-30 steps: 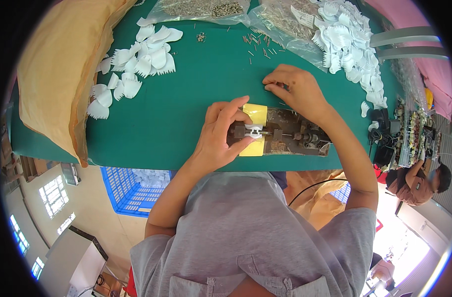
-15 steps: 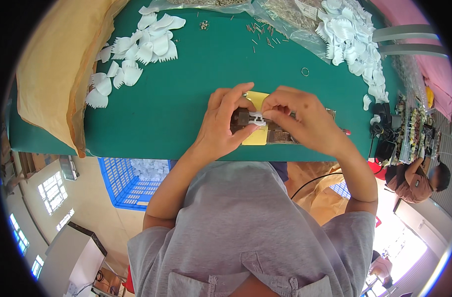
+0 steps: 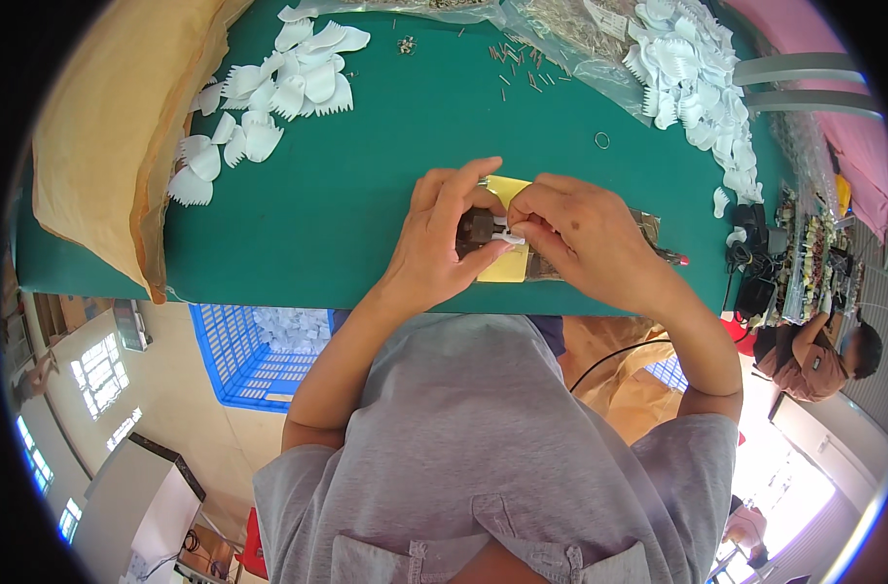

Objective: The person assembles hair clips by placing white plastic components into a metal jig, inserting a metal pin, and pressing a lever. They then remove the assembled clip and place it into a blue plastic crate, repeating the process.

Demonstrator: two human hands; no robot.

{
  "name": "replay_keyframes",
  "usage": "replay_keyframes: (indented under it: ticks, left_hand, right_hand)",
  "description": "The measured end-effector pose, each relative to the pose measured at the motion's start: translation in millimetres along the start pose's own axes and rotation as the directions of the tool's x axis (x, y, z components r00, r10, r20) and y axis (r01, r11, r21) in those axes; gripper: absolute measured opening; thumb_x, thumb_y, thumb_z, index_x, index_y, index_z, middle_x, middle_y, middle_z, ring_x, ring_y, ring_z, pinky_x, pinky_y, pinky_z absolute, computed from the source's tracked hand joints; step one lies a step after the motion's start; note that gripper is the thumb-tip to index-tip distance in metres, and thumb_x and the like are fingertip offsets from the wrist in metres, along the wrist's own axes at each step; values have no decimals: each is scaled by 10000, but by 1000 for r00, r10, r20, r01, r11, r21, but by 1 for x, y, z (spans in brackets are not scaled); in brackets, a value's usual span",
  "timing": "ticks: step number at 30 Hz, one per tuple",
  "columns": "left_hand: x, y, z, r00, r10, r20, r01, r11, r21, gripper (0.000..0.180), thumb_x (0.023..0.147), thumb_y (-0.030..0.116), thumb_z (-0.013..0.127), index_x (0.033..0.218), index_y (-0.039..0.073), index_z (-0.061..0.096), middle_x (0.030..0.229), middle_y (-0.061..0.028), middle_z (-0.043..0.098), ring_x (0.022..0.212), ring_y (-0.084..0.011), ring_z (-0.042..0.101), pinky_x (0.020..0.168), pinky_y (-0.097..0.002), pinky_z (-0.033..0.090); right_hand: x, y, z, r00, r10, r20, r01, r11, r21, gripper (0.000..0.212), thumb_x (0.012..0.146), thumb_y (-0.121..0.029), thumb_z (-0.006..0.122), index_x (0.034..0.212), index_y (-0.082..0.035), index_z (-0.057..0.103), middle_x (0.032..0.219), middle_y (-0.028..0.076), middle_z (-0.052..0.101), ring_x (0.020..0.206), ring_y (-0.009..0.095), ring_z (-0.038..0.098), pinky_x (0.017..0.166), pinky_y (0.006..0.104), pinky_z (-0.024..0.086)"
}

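My left hand [image 3: 426,239] curls round the dark block end [image 3: 479,228] of a small fixture, its thumb against a white plastic piece [image 3: 508,237]. Only part of that piece shows between my hands. From the other side my right hand [image 3: 592,232] reaches in, thumb and forefinger pinched together over the piece. What sits in that pinch is too small or hidden to name. Beneath my fingers lies a yellow plate [image 3: 503,270], part of the fixture, with a brown, metallic-looking section [image 3: 544,268] running off under my right hand.
White toothed plastic pieces lie at the far left [image 3: 312,83] and in a heap at the far right [image 3: 687,68]. Small metal pins [image 3: 529,66] and a ring [image 3: 601,140] rest on the green table [image 3: 366,175]. A brown paper sack [image 3: 123,127] stands left; a blue basket [image 3: 232,365] sits below.
My right hand's fingertips have shifted slightly left and down, now covering more of the white plastic piece. My left hand keeps its hold almost unchanged.
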State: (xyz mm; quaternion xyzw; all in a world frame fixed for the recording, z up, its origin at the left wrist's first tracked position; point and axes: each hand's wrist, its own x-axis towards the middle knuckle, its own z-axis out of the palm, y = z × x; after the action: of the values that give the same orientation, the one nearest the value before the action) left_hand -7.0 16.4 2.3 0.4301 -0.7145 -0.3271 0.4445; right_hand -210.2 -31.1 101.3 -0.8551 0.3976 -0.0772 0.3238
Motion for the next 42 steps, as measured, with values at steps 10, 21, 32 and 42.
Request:
replay_keyframes:
  ticks: [10,21,32,42]
  left_hand:
    - [0,1,-1,999,-46,14,46,999,-25,875,771,76,853,1534,64,425,1081,-52,739,1157,-292,594,1014,-417,482]
    - [0,0,-2,999,-52,17,52,999,-7,886,778,78,851,1545,81,407,1083,-51,746,1159,-295,595,1034,-424,464]
    - [3,2,2,997,-78,29,80,993,-89,519,783,109,885,1244,66,649,1028,-50,681,1092,-273,591,950,-374,491]
    - [14,2,0,999,-12,48,16,996,-85,267,741,103,905,935,69,723,889,-32,619,974,-240,558,887,-374,437]
  right_hand:
    - [-14,2,31,953,26,-301,2,996,92,67,888,-72,744,911,-58,683,842,78,656,786,297,652,707,439,518]
    - [7,1,1,944,330,-13,-294,856,425,127,840,-22,799,880,1,681,803,68,700,738,156,675,674,298,533]
    - [-6,15,-4,975,222,-28,-162,785,598,203,899,-26,788,1067,-27,673,898,16,694,850,77,648,762,250,528]
    - [-173,135,30,526,335,-782,-466,883,65,255,1083,-191,583,911,-20,661,828,62,625,712,175,549,683,328,447]
